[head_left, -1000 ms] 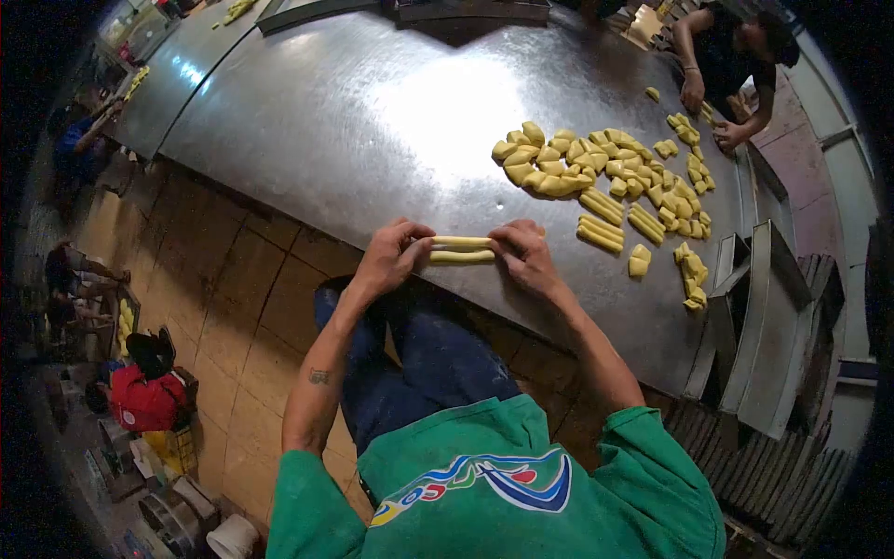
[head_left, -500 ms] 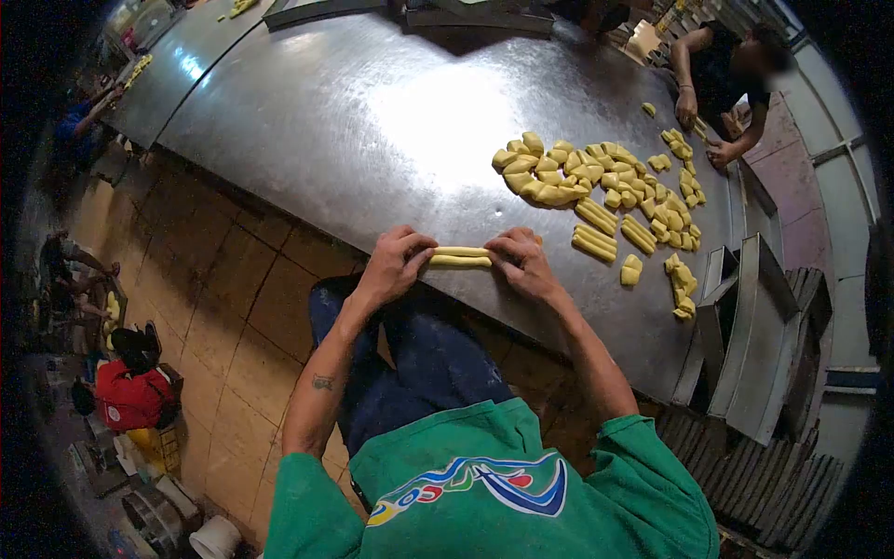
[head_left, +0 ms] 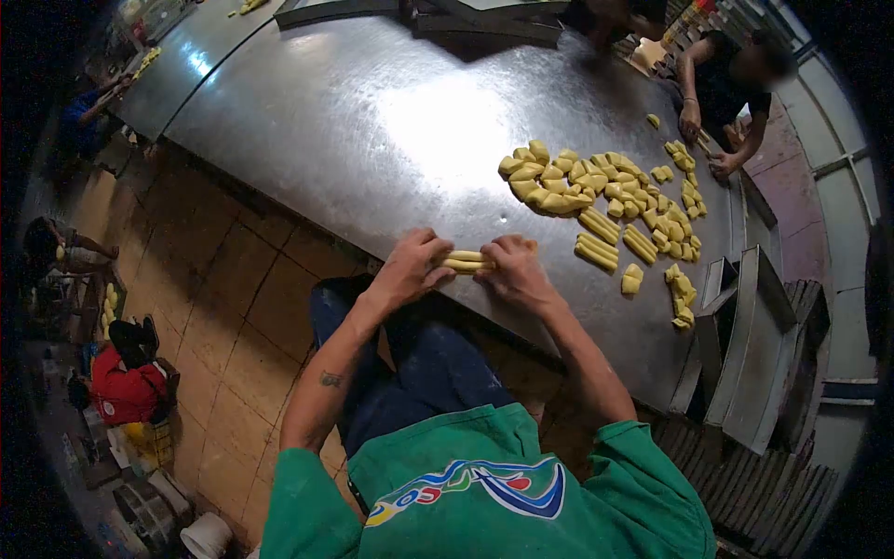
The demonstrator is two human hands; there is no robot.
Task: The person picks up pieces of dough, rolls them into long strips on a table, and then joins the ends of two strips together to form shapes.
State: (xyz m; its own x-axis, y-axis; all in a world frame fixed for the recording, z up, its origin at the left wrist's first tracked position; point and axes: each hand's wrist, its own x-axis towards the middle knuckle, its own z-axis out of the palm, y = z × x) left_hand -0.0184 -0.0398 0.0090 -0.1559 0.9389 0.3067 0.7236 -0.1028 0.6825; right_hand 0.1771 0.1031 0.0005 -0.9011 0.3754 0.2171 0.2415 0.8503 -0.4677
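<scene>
On the bench (head_left: 307,140), between the curled left hand (head_left: 414,268) and right hand (head_left: 517,276), dough strips (head_left: 466,266) are gripped by their ends and could be bent by uneven squeezing.

The person is wearing a green short-sleeved cloth shirt (head_left: 447,536), which is bearing a wavy, white-edged multicoloured logo (head_left: 531,489) with lettering. Dark blue cloth trousers (head_left: 433,349) are showing pale smudges; a small dark tattoo (head_left: 330,378) is marking the left forearm (head_left: 345,340).
</scene>
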